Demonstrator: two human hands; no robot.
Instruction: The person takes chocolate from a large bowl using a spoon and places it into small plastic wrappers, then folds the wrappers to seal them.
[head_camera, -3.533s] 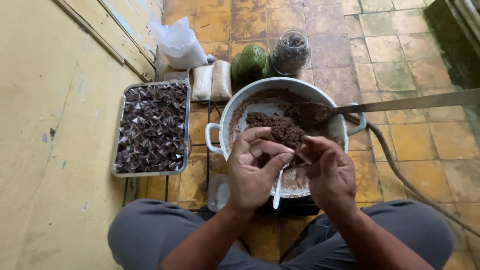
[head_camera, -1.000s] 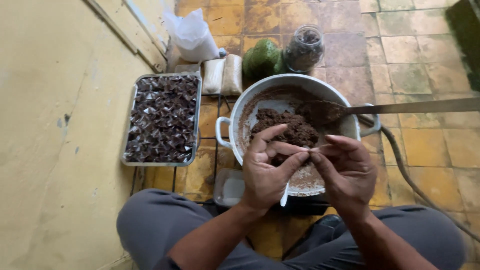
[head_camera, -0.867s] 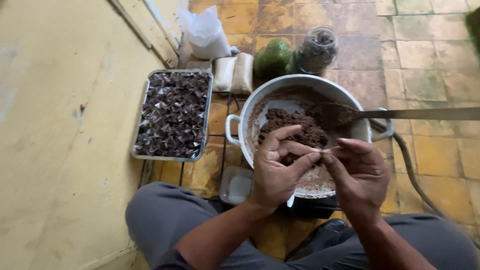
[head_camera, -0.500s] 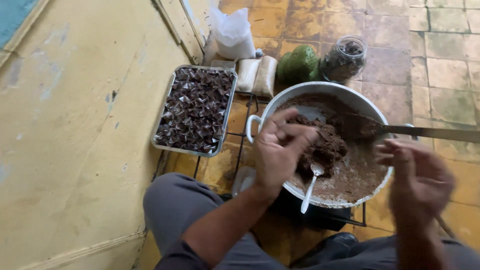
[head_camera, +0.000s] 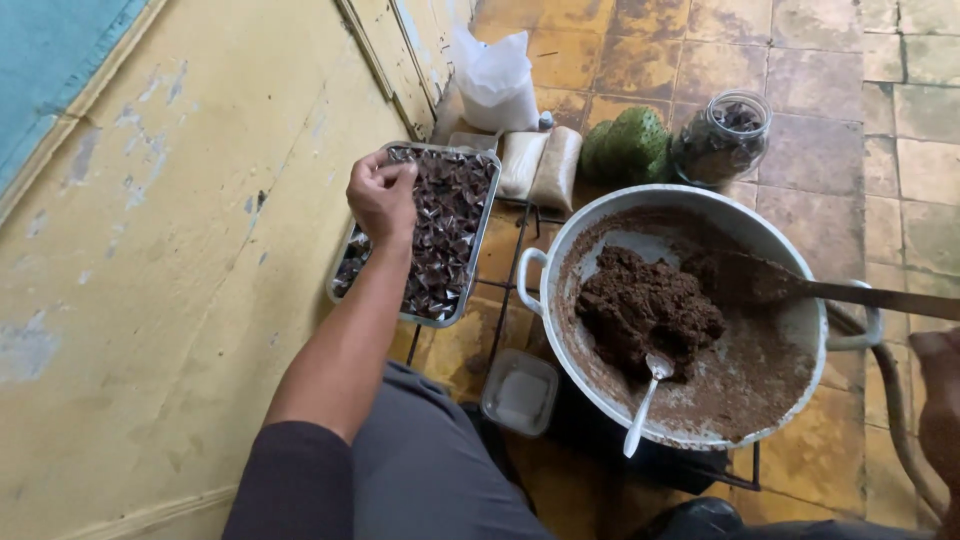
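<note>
Our left hand (head_camera: 382, 195) hovers with fingers bunched, maybe pinching something hidden, over the tray (head_camera: 345, 272) of wrapped sweets (head_camera: 440, 230); our right hand (head_camera: 938, 400) sits half out of view beside the pan (head_camera: 800, 320), its grip unclear

Rectangular metal tray (head_camera: 487, 213) of small dark wrapped pieces (head_camera: 448, 240), laid on the tiled floor.

The tray is seen lying flat just beside the yellow wall, its long side running away from the viewer. It is filled almost edge to edge with shiny dark-brown twisted wrappers, heaped loosely in one crowded layer. Its near left part is hidden behind a closed hand.
</note>
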